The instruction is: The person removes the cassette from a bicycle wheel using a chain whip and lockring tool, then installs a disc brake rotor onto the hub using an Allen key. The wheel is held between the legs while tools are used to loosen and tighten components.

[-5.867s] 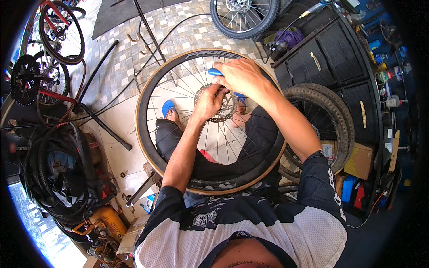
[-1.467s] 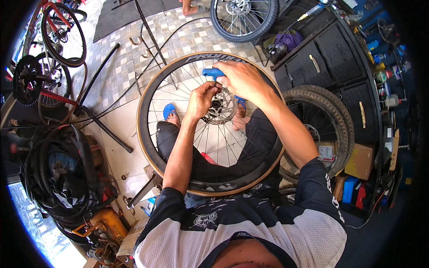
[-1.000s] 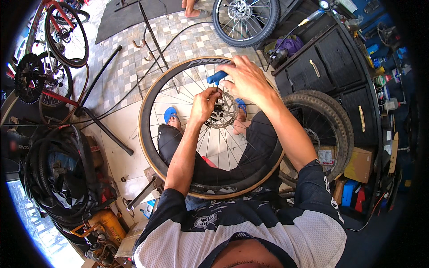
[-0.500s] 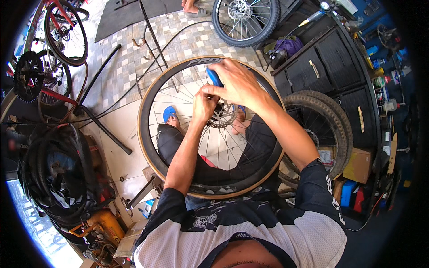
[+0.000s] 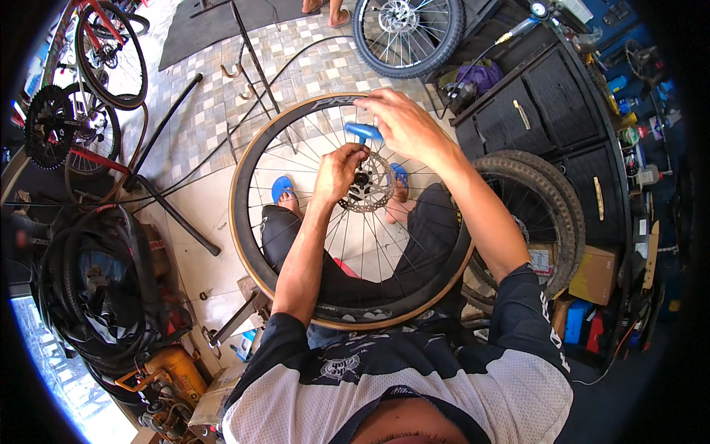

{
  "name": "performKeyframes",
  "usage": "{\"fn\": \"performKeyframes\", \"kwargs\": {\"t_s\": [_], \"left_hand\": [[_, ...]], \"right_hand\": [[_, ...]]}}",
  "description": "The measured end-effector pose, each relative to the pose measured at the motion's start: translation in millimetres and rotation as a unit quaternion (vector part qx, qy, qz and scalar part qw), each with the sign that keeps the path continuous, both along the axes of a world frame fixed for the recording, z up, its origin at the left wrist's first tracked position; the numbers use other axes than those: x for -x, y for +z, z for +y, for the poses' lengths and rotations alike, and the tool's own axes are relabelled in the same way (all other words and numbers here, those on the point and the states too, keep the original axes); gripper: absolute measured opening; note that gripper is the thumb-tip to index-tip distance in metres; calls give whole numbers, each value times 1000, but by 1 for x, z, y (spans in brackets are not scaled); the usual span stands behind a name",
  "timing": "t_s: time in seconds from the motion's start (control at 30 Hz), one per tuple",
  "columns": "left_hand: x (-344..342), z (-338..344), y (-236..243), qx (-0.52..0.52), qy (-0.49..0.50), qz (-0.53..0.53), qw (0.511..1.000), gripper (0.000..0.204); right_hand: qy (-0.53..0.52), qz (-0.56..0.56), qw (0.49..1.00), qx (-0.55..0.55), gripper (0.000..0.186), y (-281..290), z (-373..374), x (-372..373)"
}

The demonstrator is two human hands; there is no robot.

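Note:
A bicycle wheel (image 5: 246, 244) with a black rim and tan-edged tyre lies across my lap, its brake disc (image 5: 381, 194) facing up around the hub. Above the disc stands a T-handle wrench (image 5: 362, 132) with a blue grip. My left hand (image 5: 340, 172) pinches the wrench's shaft just under the grip, close to the disc's far-left edge. Beside the blue grip, on its right, my right hand (image 5: 405, 127) is open, its fingers stretched over and beyond the handle. The wrench's tip is hidden by my left fingers.
Worn tyred wheels (image 5: 566, 222) lean at right against a black drawer cabinet (image 5: 518, 115). Another wheel (image 5: 407, 29) lies ahead, near a person's feet (image 5: 336, 16). At left are a black stand leg (image 5: 177, 214), a red bicycle (image 5: 96, 159) and a heap of black tyres (image 5: 96, 288).
My right hand has loosened from the blue grip and opened, moving slightly right. The T-handle has turned from steep to nearly crosswise. My left hand stays at the shaft.

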State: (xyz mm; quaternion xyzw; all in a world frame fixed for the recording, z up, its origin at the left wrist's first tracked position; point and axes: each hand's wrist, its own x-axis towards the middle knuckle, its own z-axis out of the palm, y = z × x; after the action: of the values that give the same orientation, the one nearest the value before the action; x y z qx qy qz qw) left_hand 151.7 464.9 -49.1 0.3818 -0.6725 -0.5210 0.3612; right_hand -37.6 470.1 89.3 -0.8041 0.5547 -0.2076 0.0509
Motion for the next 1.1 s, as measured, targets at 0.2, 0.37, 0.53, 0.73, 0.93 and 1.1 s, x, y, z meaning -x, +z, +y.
{"fn": "performKeyframes", "kwargs": {"t_s": [0.2, 0.37, 0.53, 0.73, 0.93, 1.1], "left_hand": [[7, 5, 7, -17, 80, 10, 997, 16], [16, 7, -1, 37, 82, -5, 996, 19], [7, 5, -1, 102, 39, 77, 991, 15], [6, 2, -1, 1, 36, 15, 999, 15], [10, 4, 7, -15, 98, -6, 995, 13], [16, 11, 21, 38, 93, -24, 995, 20]], "right_hand": [[-107, 34, 993, -32, 75, 29, 18, -18], [-95, 102, 982, -127, 55, 22, 18, -37], [-11, 116, 987, -112, 31, 16, 19, -33], [-54, 97, 994, -11, 44, 24, 17, -28], [-138, 110, 979, -100, 47, 49, 18, -43], [-98, 102, 979, -149, 41, 24, 18, -44]]}}
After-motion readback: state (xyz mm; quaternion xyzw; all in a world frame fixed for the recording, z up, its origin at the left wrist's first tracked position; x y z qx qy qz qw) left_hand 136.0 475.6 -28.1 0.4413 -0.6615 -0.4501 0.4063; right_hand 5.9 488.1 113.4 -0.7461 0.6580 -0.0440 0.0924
